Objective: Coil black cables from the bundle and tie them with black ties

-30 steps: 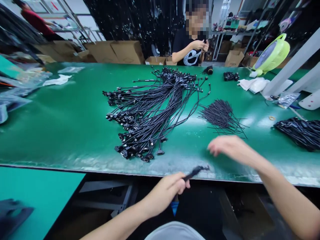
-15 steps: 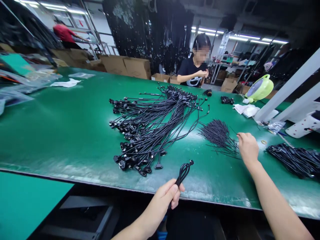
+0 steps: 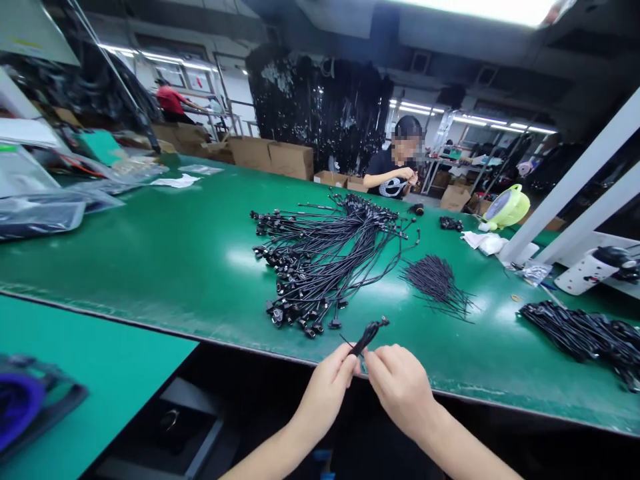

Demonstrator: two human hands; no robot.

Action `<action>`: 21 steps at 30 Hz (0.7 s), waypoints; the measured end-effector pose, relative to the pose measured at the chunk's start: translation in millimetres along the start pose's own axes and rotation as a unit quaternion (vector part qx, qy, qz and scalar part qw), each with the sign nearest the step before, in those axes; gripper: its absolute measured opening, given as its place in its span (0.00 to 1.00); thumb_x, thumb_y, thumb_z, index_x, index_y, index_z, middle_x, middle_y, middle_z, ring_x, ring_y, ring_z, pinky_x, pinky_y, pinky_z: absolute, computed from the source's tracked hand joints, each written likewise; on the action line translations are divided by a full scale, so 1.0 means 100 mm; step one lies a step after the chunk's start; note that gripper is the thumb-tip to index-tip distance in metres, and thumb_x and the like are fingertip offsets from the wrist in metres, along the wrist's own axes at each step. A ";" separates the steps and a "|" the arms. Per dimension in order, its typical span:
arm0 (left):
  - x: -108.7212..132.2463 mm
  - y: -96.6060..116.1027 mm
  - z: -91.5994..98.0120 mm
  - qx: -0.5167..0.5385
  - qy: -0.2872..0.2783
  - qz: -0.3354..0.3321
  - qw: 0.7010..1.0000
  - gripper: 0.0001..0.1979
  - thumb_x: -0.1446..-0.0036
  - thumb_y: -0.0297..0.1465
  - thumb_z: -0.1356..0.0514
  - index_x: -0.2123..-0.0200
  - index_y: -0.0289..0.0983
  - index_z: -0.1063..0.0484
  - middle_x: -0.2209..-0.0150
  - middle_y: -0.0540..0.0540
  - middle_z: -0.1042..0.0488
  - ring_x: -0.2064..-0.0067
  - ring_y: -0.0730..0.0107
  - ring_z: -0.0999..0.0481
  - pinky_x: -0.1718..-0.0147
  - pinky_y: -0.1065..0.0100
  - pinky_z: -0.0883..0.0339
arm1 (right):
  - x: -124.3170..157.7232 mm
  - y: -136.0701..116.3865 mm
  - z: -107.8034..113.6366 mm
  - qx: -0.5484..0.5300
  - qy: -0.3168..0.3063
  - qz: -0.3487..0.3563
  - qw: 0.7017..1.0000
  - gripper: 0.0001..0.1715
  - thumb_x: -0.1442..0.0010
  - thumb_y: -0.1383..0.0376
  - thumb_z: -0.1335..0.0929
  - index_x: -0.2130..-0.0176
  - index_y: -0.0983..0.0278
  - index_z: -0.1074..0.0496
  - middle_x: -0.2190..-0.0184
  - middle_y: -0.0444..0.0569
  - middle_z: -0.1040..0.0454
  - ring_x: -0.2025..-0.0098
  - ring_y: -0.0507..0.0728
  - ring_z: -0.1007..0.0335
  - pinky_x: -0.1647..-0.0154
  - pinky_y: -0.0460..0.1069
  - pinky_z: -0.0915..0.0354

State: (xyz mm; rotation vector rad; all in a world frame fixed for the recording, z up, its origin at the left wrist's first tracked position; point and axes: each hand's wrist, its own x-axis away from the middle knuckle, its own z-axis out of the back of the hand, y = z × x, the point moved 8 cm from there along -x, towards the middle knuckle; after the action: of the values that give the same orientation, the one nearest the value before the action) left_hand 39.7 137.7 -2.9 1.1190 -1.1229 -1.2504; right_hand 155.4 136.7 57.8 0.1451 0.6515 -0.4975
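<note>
No words, brands or numbers can be read. The white print (image 3: 392, 189) on a co-worker's (image 3: 409, 125) black T-shirt (image 3: 379, 164) is too small to make out, as are the red mark (image 3: 199, 82) on a pale panel (image 3: 206, 81) at the back left and the small motifs (image 3: 591, 274) on the white bottle (image 3: 575, 279).

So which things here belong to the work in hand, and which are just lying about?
Likely the job:
bunched cable in the left hand
spread-out cables
thin black strips
cable heap at right

Seemingly lying about:
green fan
white bottle
yellow ring
</note>
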 end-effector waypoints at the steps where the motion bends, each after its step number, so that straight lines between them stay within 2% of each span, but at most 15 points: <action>1: 0.03 0.04 0.02 -0.057 0.008 -0.030 0.998 0.17 0.34 0.38 0.53 0.53 0.37 0.29 0.68 0.47 0.31 0.67 0.68 0.33 0.64 0.66 0.39 | -0.02 -0.09 0.03 0.057 -0.001 0.067 0.996 0.13 0.33 0.73 0.40 0.55 0.70 0.28 0.59 0.54 0.28 0.57 0.57 0.32 0.55 0.52 0.35; 3: 0.07 0.11 0.04 -0.152 0.026 -0.082 0.985 0.15 0.35 0.34 0.53 0.55 0.38 0.27 0.62 0.43 0.26 0.60 0.62 0.29 0.58 0.63 0.38 | -0.03 -0.24 0.02 0.124 -0.030 0.184 0.975 0.17 0.34 0.73 0.41 0.50 0.74 0.29 0.46 0.60 0.32 0.44 0.61 0.37 0.44 0.56 0.39; 5: 0.10 0.12 0.03 -0.188 0.025 -0.099 0.977 0.14 0.37 0.30 0.52 0.59 0.38 0.27 0.59 0.41 0.25 0.57 0.59 0.27 0.55 0.62 0.38 | -0.04 -0.33 -0.02 0.151 -0.075 0.246 0.955 0.19 0.34 0.72 0.41 0.48 0.76 0.30 0.41 0.63 0.38 0.40 0.63 0.40 0.40 0.58 0.42; 8: 0.11 0.02 -0.03 -0.119 -0.037 -0.044 0.991 0.12 0.38 0.30 0.51 0.65 0.36 0.28 0.68 0.46 0.27 0.66 0.66 0.30 0.64 0.66 0.39 | -0.06 -0.43 -0.02 0.164 -0.128 0.280 0.937 0.14 0.35 0.71 0.40 0.54 0.74 0.29 0.51 0.62 0.31 0.53 0.60 0.33 0.49 0.56 0.38; 11: 0.14 -0.05 -0.10 0.003 -0.105 0.032 0.994 0.11 0.39 0.32 0.50 0.68 0.35 0.31 0.77 0.54 0.39 0.74 0.75 0.42 0.73 0.71 0.47 | -0.08 -0.55 0.06 0.172 -0.145 0.311 0.923 0.11 0.35 0.71 0.39 0.59 0.72 0.29 0.63 0.55 0.30 0.64 0.57 0.35 0.60 0.54 0.37; 13: 0.15 -0.05 -0.10 0.051 -0.122 0.055 0.990 0.11 0.40 0.35 0.48 0.70 0.35 0.33 0.78 0.56 0.45 0.75 0.77 0.47 0.75 0.71 0.51 | -0.11 -0.62 0.12 0.188 -0.149 0.323 0.916 0.12 0.35 0.71 0.40 0.60 0.72 0.29 0.66 0.54 0.32 0.66 0.57 0.37 0.63 0.53 0.39; 17: 0.17 -0.05 -0.12 0.068 -0.145 0.085 0.983 0.18 0.41 0.45 0.46 0.72 0.36 0.36 0.80 0.57 0.47 0.78 0.77 0.49 0.76 0.70 0.55 | -0.17 -0.64 0.13 0.237 -0.167 0.313 0.905 0.14 0.37 0.73 0.41 0.60 0.72 0.28 0.67 0.55 0.34 0.67 0.58 0.39 0.67 0.53 0.42; 19: 0.18 -0.07 -0.13 0.054 -0.149 0.092 0.983 0.16 0.41 0.43 0.46 0.74 0.37 0.37 0.81 0.57 0.47 0.78 0.77 0.49 0.76 0.70 0.54 | -0.13 -0.67 0.08 0.239 -0.178 0.321 0.899 0.12 0.39 0.73 0.40 0.64 0.71 0.28 0.70 0.53 0.36 0.69 0.58 0.41 0.70 0.53 0.45; 21: 0.19 -0.08 -0.14 0.023 -0.134 0.083 0.987 0.12 0.42 0.36 0.47 0.75 0.36 0.37 0.81 0.56 0.45 0.77 0.77 0.47 0.75 0.71 0.52 | -0.07 -0.70 0.01 0.230 -0.185 0.322 0.900 0.11 0.41 0.73 0.39 0.67 0.70 0.28 0.73 0.52 0.39 0.71 0.58 0.43 0.72 0.53 0.48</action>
State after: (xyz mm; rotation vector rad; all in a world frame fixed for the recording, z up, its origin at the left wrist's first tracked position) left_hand 52.6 119.2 -12.2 0.8875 -1.4240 -1.2734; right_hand 117.2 77.6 64.5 0.6747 0.0764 -0.0176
